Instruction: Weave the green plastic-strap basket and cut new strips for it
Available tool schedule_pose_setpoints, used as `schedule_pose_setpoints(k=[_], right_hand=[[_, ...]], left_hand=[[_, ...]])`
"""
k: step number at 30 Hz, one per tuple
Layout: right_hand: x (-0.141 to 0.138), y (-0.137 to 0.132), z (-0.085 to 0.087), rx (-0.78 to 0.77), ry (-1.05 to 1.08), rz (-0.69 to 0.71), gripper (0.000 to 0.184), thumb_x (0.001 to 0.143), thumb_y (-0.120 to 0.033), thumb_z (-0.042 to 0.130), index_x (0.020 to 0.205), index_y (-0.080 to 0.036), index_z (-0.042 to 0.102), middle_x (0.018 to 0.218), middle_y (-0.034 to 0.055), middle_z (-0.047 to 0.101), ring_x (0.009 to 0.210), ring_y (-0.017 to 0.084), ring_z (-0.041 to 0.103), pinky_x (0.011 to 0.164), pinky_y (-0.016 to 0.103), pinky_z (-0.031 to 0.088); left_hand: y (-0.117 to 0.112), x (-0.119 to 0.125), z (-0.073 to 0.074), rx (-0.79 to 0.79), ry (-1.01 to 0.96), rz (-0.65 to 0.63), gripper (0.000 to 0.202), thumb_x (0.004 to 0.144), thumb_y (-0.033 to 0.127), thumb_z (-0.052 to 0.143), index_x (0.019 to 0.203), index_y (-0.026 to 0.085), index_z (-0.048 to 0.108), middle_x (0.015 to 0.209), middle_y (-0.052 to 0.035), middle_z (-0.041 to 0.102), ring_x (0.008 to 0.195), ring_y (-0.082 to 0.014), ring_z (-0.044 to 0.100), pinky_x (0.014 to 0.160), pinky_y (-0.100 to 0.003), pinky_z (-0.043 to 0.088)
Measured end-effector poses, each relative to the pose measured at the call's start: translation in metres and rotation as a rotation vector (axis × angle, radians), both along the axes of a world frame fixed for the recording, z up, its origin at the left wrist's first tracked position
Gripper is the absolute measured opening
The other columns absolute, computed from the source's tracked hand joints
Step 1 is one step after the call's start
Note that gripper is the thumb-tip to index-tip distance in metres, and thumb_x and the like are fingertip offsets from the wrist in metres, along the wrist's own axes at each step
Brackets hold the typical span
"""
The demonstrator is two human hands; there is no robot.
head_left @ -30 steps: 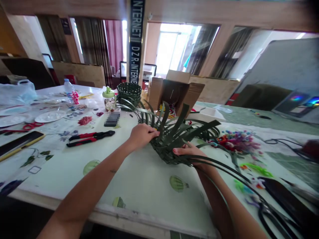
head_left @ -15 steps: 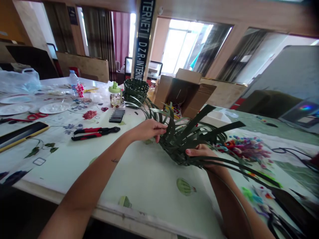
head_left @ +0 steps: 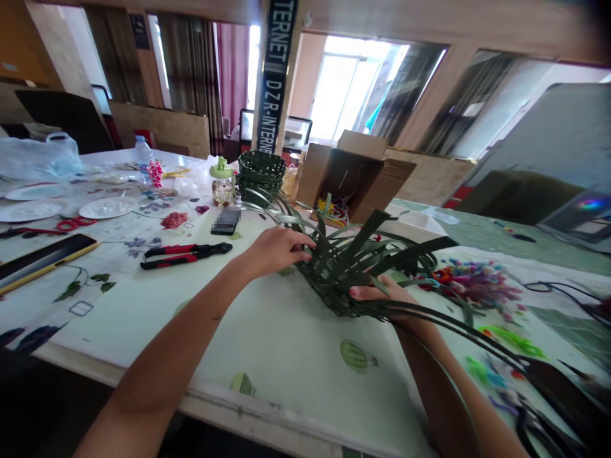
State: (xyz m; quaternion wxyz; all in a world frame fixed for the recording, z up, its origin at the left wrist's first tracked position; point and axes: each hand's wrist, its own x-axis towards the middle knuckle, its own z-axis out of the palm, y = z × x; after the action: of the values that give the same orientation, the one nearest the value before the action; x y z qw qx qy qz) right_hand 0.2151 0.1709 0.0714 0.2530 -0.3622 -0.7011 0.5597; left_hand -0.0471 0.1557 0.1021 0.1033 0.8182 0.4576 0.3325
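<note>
Left grip (head_left: 279,249): fingers curled shut on the near-left rim of the half-woven basket (head_left: 334,280), pinching the strips there. Right grip (head_left: 384,294): closed on the opposite wall, thumb flat across the weave. Its fingers are tucked underneath, so I can't see how far they wrap.

Basket lies tilted on the worktop (head_left: 267,343) between my arms. Loose strips (head_left: 382,245) fan up and to the right, and a few long ones trail past my right forearm toward the near edge.

My read on doing this step cleanly:
- Right grip is the clamp only. Press the weave flat so the woven rows don't spring apart.
- Left grip does the fine work: one strip at a time, pinched close to the weave and not out at the tip.
- Watch the long trailing strips, which look likely to snag in the coloured craft bits (head_left: 472,286) just right of the basket.
- Pliers (head_left: 186,252) lie well off to the left, no interference.
</note>
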Motion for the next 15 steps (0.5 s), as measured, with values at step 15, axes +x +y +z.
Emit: schedule_pose_setpoints(k=[15], right_hand=[[-0.022,-0.013,0.007,-0.020,0.001,0.109,0.017,0.066,-0.032,0.072,0.064,-0.015,0.069,0.061,0.0005,0.056,0.057,0.011,0.046,0.053,0.023,0.036]], left_hand=[[-0.033,-0.032,-0.014,0.528,0.137,0.262,0.023,0.085,0.035,0.052,0.087,0.026,0.073,0.073,-0.0022,0.070,0.067,-0.0153,0.062,0.061,-0.026,0.039]])
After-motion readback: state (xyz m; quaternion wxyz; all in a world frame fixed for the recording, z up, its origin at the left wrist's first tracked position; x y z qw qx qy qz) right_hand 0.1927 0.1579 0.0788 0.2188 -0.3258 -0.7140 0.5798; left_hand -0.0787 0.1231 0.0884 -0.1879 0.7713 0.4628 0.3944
